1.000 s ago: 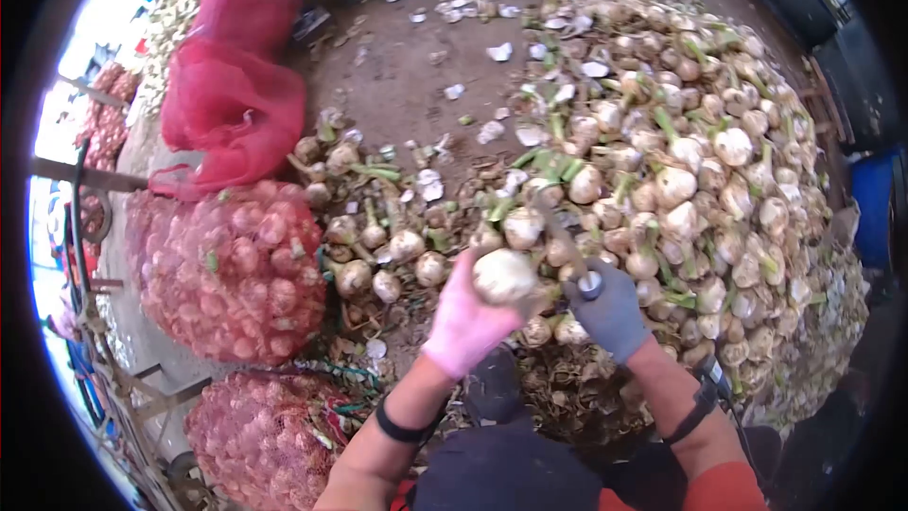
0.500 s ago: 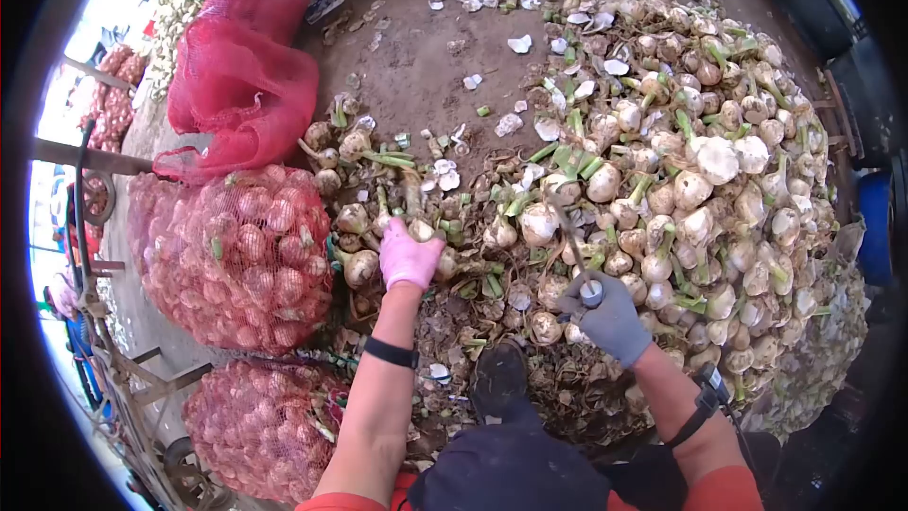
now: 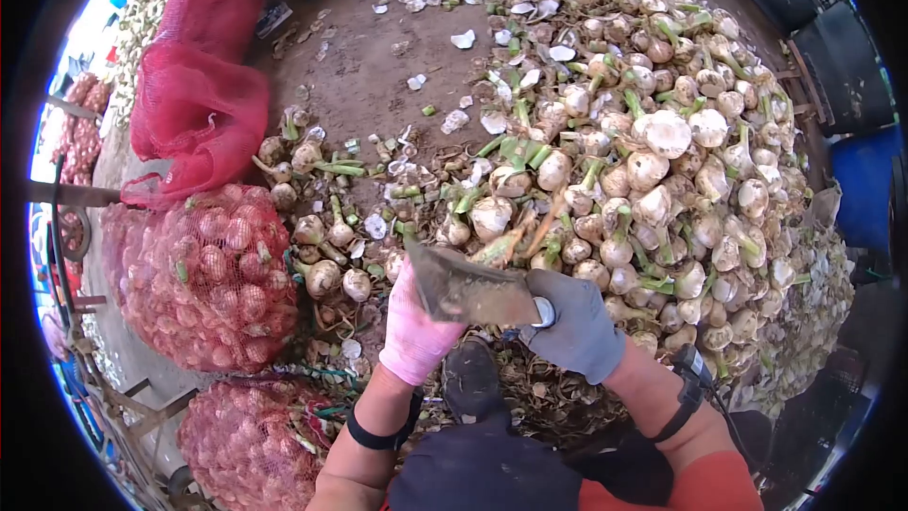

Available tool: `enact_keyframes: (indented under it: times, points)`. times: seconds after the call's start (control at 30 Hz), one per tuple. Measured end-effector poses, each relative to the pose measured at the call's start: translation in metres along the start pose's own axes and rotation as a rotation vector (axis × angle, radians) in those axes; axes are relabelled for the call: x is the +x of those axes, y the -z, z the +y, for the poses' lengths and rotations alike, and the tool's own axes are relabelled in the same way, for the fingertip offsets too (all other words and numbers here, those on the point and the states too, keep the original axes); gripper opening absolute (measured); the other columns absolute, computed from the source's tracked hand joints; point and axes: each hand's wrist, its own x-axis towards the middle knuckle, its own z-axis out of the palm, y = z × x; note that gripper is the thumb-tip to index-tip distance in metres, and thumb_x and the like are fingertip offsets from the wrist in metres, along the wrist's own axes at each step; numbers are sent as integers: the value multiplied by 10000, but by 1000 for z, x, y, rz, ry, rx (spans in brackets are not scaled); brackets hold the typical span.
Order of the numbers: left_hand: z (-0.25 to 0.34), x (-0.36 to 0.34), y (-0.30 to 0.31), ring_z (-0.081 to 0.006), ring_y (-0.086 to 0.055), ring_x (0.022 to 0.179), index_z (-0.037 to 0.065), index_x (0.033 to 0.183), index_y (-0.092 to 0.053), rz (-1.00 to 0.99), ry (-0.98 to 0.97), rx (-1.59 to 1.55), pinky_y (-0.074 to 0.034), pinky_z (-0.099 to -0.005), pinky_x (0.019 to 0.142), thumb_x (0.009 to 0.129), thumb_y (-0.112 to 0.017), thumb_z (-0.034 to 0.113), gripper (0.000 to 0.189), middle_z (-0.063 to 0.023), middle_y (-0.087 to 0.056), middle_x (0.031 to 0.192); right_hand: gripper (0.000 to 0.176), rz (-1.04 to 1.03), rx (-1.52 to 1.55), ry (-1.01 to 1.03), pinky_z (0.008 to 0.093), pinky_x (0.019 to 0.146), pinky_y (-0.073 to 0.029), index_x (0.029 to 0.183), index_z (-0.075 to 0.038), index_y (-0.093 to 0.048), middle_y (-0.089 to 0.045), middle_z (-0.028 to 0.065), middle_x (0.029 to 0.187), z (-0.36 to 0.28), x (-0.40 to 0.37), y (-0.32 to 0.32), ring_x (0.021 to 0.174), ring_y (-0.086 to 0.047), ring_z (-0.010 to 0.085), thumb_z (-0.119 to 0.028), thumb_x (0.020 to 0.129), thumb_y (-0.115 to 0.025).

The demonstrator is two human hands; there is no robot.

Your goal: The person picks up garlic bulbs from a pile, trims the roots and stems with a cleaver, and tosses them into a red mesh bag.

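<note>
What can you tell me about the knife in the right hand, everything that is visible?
The knife has a broad, flat blade, dull grey-brown and stained, which looks like metal. A pale collar shows at the blade's base; the grey-gloved right hand grips the handle and hides most of it. The blade reaches across toward the pink-gloved left hand, covering part of it; whether they touch cannot be told.

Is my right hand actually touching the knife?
Touching: the head view shows the right hand, in a grey glove, closed around one end of the knife.
</note>
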Motion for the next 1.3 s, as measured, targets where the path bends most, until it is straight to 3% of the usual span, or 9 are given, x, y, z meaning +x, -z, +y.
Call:
enact_keyframes:
  times: [0.2,0.3,0.43,0.6,0.83,0.93,1.07,1.27,1.3]
  points:
    - [0,-8,-3,-234,-571,930,17,1042,-568,51,-94,49,-468,-347,865,708,-759,153,408,-100,-557,997,215,124,20,148,413,599,-512,952,-21,-610,-637,170,768,33,-1,-9,692,-642,362,-136,780,-670]
    - [21,-11,9,-214,-560,952,24,983,-594,-224,-261,-15,-455,-321,876,654,-748,34,364,-84,-573,942,208,5,48,-489,319,587,-502,882,-11,-635,-657,91,706,64,-3,1,635,-609,138,-178,801,-728]
    - [15,-1,17,-210,-557,971,31,1095,-545,-60,57,192,-451,-315,892,659,-720,-15,471,-93,-547,1039,189,71,90,-214,323,590,-494,898,-15,-634,-651,106,697,29,-8,0,618,-621,170,-166,813,-709]
    - [25,13,15,-175,-560,985,38,1237,-426,-3,29,238,-468,-308,903,655,-743,-30,665,-99,-538,1079,186,-47,-6,-231,338,624,-497,887,-28,-625,-648,144,731,36,-10,-16,664,-648,235,-157,786,-712]
    - [30,16,12,-99,-598,905,27,1212,-479,29,147,-286,-542,-256,750,605,-875,-1,726,-60,-612,1052,201,-230,305,-352,400,650,-504,919,-33,-620,-648,178,758,49,-22,-35,746,-640,355,-172,792,-689]
    - [22,14,6,-125,-600,918,35,1214,-487,-40,-79,-21,-519,-284,825,619,-830,-18,689,-39,-622,1029,147,-103,161,-257,371,644,-507,883,-39,-622,-651,156,765,13,-9,-12,730,-652,321,-113,772,-683]
    - [23,9,-2,-160,-569,1020,28,1286,-439,-168,25,-109,-443,-300,937,669,-819,99,728,-91,-556,1161,201,-102,-139,90,383,594,-499,889,-55,-612,-630,133,759,-13,-2,8,688,-647,320,-52,705,-692]
    - [21,8,0,-223,-575,1013,16,1306,-422,-222,-224,248,-448,-328,915,693,-828,216,761,-143,-560,1145,302,-194,-308,115,412,620,-514,1024,-110,-591,-633,119,833,-16,-9,7,738,-652,318,-164,740,-678]
    - [23,6,-2,-122,-522,1001,23,1292,-436,-158,-172,283,-427,-299,920,687,-826,208,743,-62,-545,1096,302,-192,-308,113,412,620,-514,1024,-110,-591,-633,119,833,-13,-10,7,738,-652,318,-164,740,-678]
